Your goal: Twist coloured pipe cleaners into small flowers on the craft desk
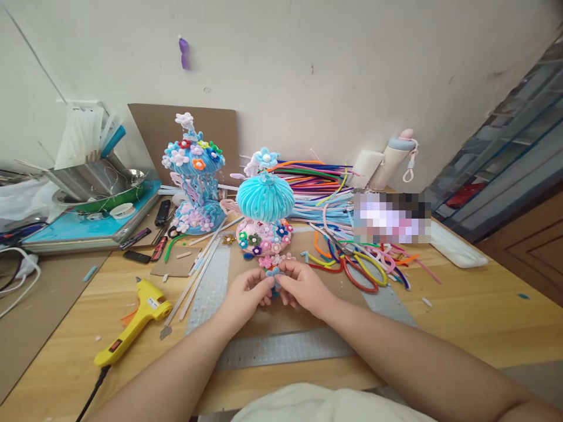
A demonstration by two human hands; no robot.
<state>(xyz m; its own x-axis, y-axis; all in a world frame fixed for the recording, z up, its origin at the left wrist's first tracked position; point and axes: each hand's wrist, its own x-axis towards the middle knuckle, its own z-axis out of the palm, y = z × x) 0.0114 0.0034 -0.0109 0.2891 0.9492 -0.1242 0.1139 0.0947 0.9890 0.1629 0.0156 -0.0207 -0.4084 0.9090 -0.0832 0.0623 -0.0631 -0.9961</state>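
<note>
My left hand (247, 296) and my right hand (308, 288) meet over a cardboard sheet (290, 321). Thumbs and fingertips of both pinch a small light-blue pipe-cleaner flower (274, 274). Just beyond it lie several pink pipe-cleaner flowers (281, 261), partly hidden by my fingers. Behind the hands stands a pipe-cleaner piece with a turquoise dome (265, 197) above a pink base (250, 231) covered in colourful flowers. Something dark blue shows between my fingers, too covered to name.
A yellow glue gun (134, 321) lies left, its cord running to the front edge. Red-handled scissors (358, 272) rest among loose pipe cleaners (396, 258) on the right. A finished-looking flowered piece (193, 158), a metal pot (88, 176) and pipe-cleaner bundles (308, 181) stand behind.
</note>
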